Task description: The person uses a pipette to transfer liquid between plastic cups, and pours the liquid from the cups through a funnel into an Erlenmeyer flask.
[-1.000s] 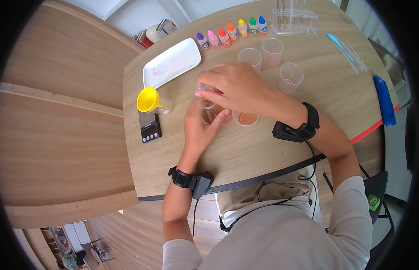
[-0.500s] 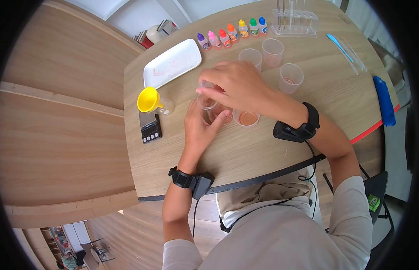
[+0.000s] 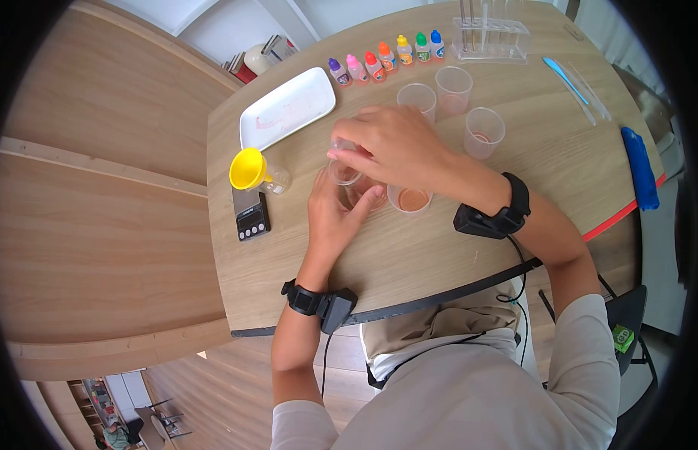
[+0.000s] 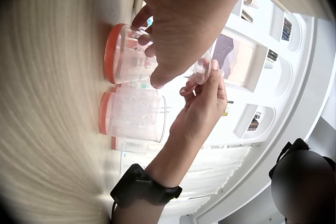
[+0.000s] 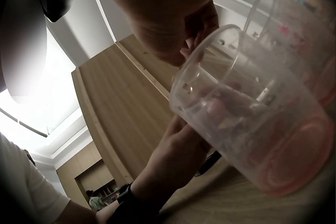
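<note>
My right hand (image 3: 398,142) pinches a small clear cup (image 3: 344,172), tipped over with its mouth downward, above a larger clear plastic cup (image 3: 370,196). Around that larger cup curls my left hand (image 3: 334,214), thumb on the near side. In the left wrist view, the larger cup (image 4: 128,58) stands on the table with orange-red liquid in its bottom, and the raised small cup (image 4: 201,70) shows between the right fingers. Directly right of the larger cup is another clear cup (image 3: 410,198) with a shallow layer of orange-red liquid, seen large in the right wrist view.
Three more clear cups, including one at the right (image 3: 484,132), stand behind the hands. Dropper bottles (image 3: 387,58) line the back beside a test-tube rack (image 3: 490,39). At left are a white tray (image 3: 287,105), yellow funnel (image 3: 248,168) and scale (image 3: 251,217). Stirring sticks (image 3: 570,81) lie right.
</note>
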